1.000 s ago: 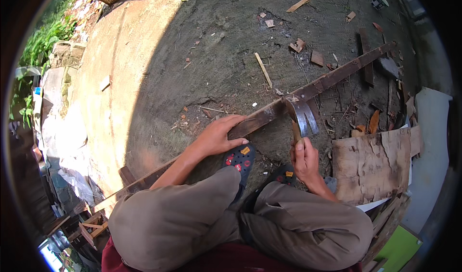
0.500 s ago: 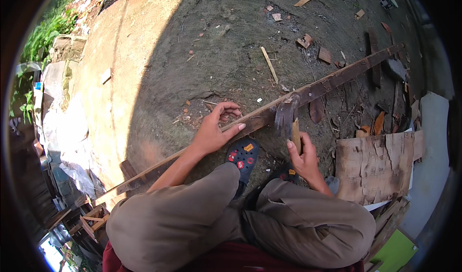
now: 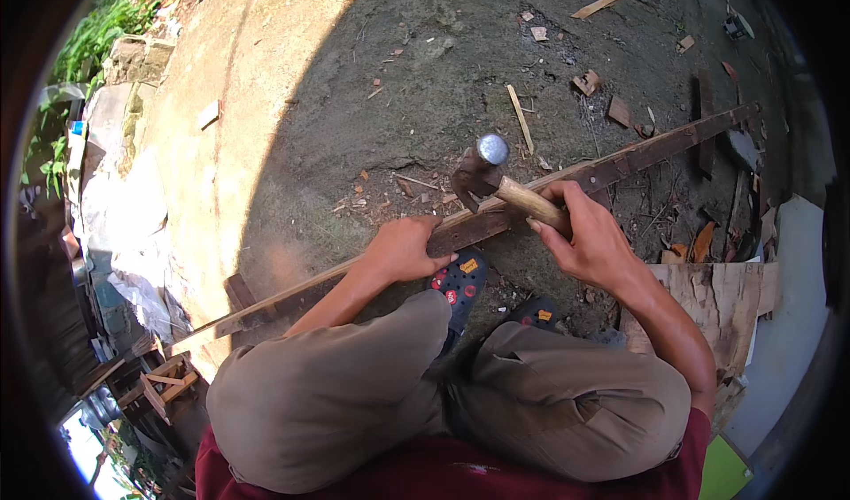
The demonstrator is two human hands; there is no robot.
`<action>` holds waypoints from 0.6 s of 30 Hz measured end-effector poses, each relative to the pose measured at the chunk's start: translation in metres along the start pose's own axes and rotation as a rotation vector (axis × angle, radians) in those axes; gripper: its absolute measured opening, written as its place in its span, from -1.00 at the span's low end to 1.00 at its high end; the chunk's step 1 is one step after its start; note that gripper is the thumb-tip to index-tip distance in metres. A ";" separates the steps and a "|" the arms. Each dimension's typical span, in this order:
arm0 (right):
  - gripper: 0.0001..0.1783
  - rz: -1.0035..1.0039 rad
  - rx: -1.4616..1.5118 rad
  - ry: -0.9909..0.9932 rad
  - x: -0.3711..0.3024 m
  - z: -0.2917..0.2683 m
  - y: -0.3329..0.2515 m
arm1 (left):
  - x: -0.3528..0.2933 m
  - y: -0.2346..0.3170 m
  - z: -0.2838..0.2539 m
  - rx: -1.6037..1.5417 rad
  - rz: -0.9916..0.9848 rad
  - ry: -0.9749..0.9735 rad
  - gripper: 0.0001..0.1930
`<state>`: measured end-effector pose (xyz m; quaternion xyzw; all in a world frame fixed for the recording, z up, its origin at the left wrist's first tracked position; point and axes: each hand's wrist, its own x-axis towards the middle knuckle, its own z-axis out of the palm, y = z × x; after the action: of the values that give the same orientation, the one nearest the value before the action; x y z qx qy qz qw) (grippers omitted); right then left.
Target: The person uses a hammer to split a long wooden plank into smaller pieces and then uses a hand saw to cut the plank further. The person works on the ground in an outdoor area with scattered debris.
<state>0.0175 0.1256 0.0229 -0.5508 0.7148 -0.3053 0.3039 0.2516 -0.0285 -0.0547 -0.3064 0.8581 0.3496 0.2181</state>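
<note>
A long, narrow wooden plank (image 3: 478,226) with a dark, worn side slants across in front of me, from lower left to upper right. My left hand (image 3: 403,249) grips it left of its middle, fingers over the far edge and thumb on the near side. My right hand (image 3: 591,238) is closed round the wooden handle of a claw hammer (image 3: 531,204). The rusty hammer head is above the plank, to the right of my left hand, its shiny round face turned up and its claw pointing down. My right hand partly hides the plank behind it.
My clogs (image 3: 460,288) are just below the plank. A peeling wooden board (image 3: 708,301) lies at the right beside a pale sheet (image 3: 792,279). Wood scraps (image 3: 620,111) and a thin stick (image 3: 520,119) litter the ground beyond. Stone blocks (image 3: 137,62) stand at the far left.
My right hand has lifted the hammer off the plank and turned it, so its head now points left and its face upward. My left hand's thumb has moved down the plank's near side.
</note>
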 end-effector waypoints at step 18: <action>-0.78 0.878 0.462 -0.233 -0.110 -0.084 -0.149 | -0.128 0.005 -0.084 -0.316 -0.223 -0.016 -0.41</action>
<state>0.0653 0.2100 0.2008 -0.1473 0.7542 -0.2356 0.5949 0.3258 -0.0396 0.0785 -0.4274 0.7514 0.4561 0.2115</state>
